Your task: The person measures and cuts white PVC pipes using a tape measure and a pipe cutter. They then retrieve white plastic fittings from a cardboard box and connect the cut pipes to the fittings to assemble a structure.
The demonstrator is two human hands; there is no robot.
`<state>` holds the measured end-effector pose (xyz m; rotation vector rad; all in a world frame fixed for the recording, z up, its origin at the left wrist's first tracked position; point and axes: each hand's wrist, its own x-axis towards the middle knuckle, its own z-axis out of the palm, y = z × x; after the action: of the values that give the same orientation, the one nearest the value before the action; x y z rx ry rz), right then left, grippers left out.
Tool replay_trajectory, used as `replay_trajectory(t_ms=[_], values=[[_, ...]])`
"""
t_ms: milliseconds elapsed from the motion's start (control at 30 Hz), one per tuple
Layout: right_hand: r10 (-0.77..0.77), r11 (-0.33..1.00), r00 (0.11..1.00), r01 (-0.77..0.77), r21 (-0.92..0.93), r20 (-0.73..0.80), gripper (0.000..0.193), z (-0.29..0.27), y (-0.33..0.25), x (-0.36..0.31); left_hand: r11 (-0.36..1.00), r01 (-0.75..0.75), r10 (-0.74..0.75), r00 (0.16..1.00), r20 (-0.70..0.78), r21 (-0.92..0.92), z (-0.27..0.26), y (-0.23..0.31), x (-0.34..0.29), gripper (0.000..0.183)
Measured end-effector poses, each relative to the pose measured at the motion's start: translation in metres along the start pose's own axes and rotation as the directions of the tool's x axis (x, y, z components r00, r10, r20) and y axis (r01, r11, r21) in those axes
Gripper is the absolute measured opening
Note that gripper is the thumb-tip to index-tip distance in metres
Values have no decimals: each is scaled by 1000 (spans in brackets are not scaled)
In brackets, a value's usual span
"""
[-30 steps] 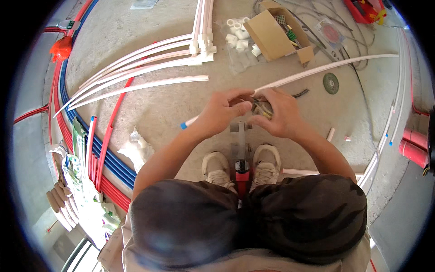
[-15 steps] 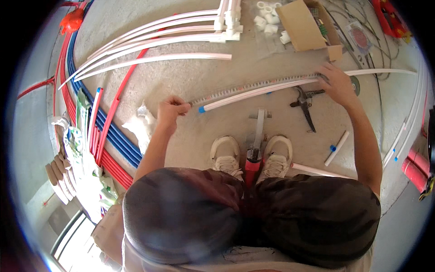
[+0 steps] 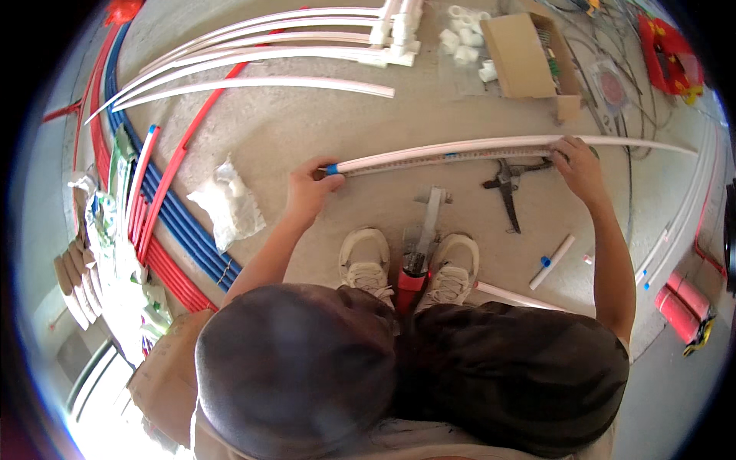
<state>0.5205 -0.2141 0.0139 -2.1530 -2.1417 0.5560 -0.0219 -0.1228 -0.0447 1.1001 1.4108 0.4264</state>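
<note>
A long white pipe (image 3: 460,144) with a blue end lies crosswise in front of my feet. Along its near side runs a stretched measuring tape (image 3: 414,162). My left hand (image 3: 310,192) is closed at the blue end, pinching the tape's tip against the pipe. Farther along, my right hand (image 3: 579,170) closes round the pipe and the tape together; the tape's case is mostly hidden by it. Dark-handled pipe cutters (image 3: 506,195) lie on the floor just left of my right hand. Between my shoes stands a red-based tool (image 3: 412,284) with a metal upright.
White pipes (image 3: 291,50) with fittings lie at the far left. A cardboard box (image 3: 521,57) and a bag of white fittings (image 3: 462,34) sit at the far right. Red and blue pipes (image 3: 180,218) run down the left, beside a plastic bag (image 3: 228,207). A short pipe piece (image 3: 552,262) lies nearby.
The tape has gone from the pipe's far side to its near side. My left hand has moved right onto the blue end, and the tape now lies against the pipe.
</note>
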Motion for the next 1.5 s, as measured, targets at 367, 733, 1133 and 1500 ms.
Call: replay_trajectory(t_ms=[367,733,1133,1500], values=[[205,974,977,-210,-81,-60,34,-20,12,1,967,-136,120,989,-83,-215,-124,6,28,32],[217,976,975,-218,-13,-44,58,-30,69,20,763,-351,284,936,-206,-543,-349,-39,33,36],[151,986,965,-163,38,212,58,-42,80,23,652,-384,117,903,-413,-654,-450,-102,-55,38],[135,986,965,-154,68,226,39,-69,48,31,639,-512,182,825,-535,-574,-456,-89,-37,43]])
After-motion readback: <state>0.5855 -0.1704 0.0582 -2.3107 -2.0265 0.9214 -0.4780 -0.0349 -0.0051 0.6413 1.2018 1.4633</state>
